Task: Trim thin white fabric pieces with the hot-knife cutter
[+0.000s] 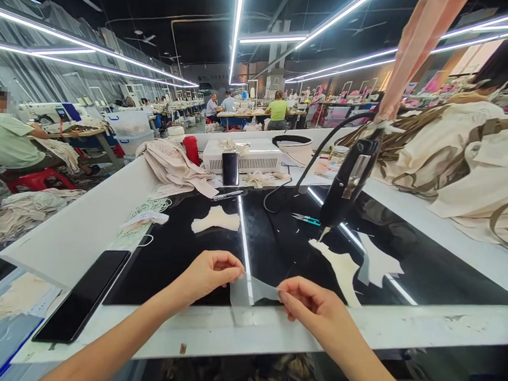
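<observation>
Between my hands hangs a thin, see-through sheet (pixel 241 294), at the front edge of the black glossy board (pixel 183 260). My left hand (pixel 217 270) pinches its upper left corner. The right corner is between thumb and finger of my right hand (pixel 306 299). Beyond my left hand lies a cream fabric piece (pixel 215 220). To the right are a second cream piece (pixel 341 267) and a whitish translucent piece (pixel 381 260). A black hand tool with a pointed tip (pixel 349 180) hangs over the second cream piece, its tip at that piece's upper end.
Blue-handled thread snips (pixel 306 219) lie near the tool. A black phone (pixel 83 295) rests at the left edge, another phone (pixel 230 168) leans against a white box (pixel 259 157). Cloth heaps (pixel 175 164) stand at the back left and right (pixel 461 160). A black cable (pixel 314 154) runs to the tool.
</observation>
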Demonstrator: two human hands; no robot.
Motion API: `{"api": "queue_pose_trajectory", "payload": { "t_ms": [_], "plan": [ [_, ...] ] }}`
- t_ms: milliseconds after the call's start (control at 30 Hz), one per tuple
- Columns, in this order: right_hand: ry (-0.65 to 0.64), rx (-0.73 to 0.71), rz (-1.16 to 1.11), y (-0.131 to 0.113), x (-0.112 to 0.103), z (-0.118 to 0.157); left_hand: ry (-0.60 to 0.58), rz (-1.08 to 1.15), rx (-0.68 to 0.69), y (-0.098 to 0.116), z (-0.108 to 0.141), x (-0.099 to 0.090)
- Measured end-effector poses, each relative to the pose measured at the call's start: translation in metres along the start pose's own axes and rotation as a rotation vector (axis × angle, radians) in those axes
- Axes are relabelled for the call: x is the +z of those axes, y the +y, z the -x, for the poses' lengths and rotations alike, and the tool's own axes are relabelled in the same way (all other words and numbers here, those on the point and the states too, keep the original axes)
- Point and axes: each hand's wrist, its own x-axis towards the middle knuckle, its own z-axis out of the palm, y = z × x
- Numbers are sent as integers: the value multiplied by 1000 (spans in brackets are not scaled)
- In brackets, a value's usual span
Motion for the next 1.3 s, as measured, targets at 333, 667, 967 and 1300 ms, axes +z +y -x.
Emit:
{"api": "queue_pose_trajectory", "payload": {
  "t_ms": [333, 667, 967, 1300],
  "plan": [
    [50, -98, 140, -23, 12, 8, 17, -86, 10, -1, -4, -10],
    [135, -278, 478, 0, 14, -9, 73, -267, 53, -7, -25, -9],
    [376, -279, 661, 11, -51, 9, 181, -290, 35, -25, -39, -17],
    [597, -141, 765, 38, -148, 25, 236, -269, -9, -31, -36, -15]
  ]
}}
